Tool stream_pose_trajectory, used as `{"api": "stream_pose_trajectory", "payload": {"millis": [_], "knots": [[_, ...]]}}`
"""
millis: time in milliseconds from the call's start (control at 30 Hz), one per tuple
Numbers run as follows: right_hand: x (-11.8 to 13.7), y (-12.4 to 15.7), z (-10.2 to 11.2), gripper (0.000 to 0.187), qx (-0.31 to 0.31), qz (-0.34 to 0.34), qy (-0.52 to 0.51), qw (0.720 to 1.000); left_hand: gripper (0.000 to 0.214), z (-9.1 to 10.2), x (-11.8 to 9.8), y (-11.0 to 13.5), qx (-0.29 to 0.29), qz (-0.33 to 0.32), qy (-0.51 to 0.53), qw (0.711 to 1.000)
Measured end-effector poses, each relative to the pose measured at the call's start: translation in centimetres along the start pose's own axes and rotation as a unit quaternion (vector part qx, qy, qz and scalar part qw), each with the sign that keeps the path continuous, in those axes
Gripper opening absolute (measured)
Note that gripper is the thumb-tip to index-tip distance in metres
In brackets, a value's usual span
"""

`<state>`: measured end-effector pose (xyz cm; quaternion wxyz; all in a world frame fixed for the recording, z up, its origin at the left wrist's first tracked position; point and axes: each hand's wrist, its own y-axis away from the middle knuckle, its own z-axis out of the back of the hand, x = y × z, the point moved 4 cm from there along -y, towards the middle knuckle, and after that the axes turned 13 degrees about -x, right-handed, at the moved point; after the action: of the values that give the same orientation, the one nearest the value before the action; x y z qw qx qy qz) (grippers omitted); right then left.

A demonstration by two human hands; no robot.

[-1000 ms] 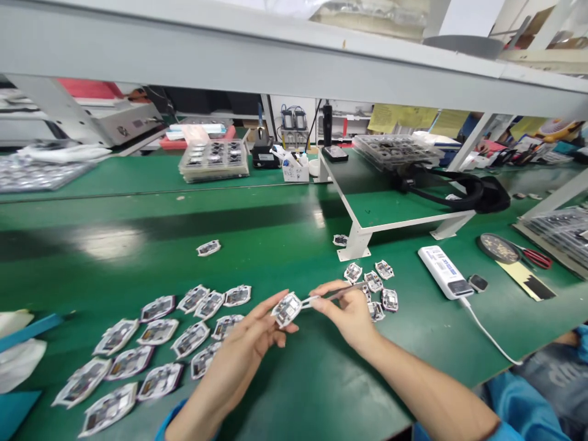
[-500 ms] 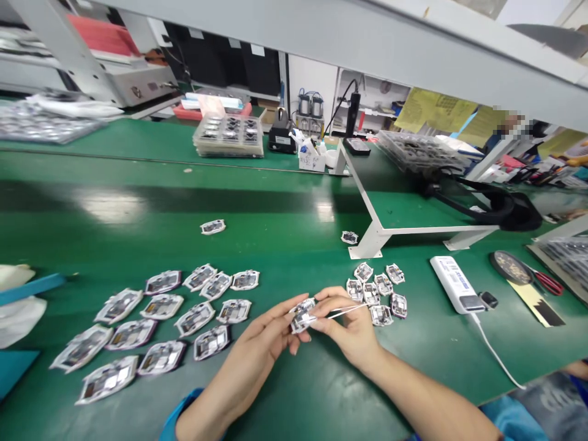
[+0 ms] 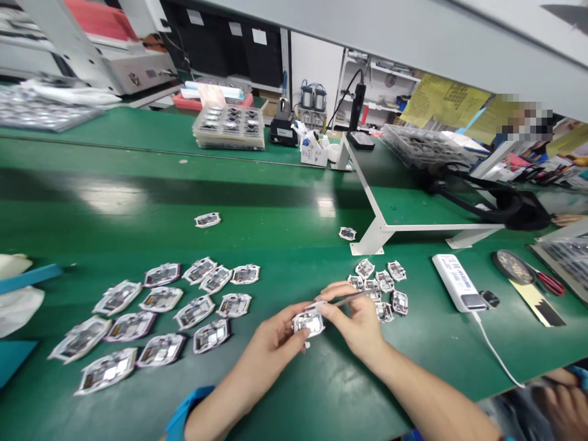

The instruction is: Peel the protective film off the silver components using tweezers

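My left hand point(image 3: 271, 346) pinches a small electronic module with a white, foil-like edge point(image 3: 309, 323) by its near side. My right hand point(image 3: 353, 315) holds slim metal tweezers point(image 3: 343, 300), whose tips reach over the top of that module. Part of the module's edge is hidden by my fingers. Just beyond my right hand lies a loose pile of similar modules point(image 3: 376, 288), some overlapping. A larger group of modules point(image 3: 160, 312) is spread out to the left of my left hand, not touching it.
Everything sits on a green workbench point(image 3: 275, 208). To the right lie a white power bank point(image 3: 457, 283) with a white cable, and red-handled scissors point(image 3: 549, 283). Stacked clear trays of modules point(image 3: 228, 127) stand farther back. A white steel frame point(image 3: 372, 236) stands beyond the pile. Another person's hand point(image 3: 563, 410) shows at lower right.
The module has shifted right and lower, closer to my right hand, and now lies flatter. The tweezers stay on it. The whole view has tilted and moved as my head turned.
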<state>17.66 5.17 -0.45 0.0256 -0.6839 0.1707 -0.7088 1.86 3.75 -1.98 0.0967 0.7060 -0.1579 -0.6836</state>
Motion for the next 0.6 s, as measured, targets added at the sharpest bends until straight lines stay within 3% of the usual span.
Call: {"api": "stream_pose_trajectory", "payload": {"millis": [167, 400, 600], "knots": [[0.2, 0.1, -0.1, 0.003, 0.01, 0.017, 0.002, 1.0, 0.043, 0.0, -0.2, 0.1, -0.008, 0.007, -0.022, 1.0], [1.5, 0.8, -0.7, 0.003, 0.063, 0.162, 0.03, 0.984, 0.05, 0.4, 0.0, 0.1, -0.022, 0.036, 0.016, 0.999], [1.0, 0.6, -0.8, 0.001, 0.045, 0.128, 0.031, 0.99, 0.052, 0.3, 0.2, 0.0, -0.033, 0.048, 0.021, 0.998]]}}
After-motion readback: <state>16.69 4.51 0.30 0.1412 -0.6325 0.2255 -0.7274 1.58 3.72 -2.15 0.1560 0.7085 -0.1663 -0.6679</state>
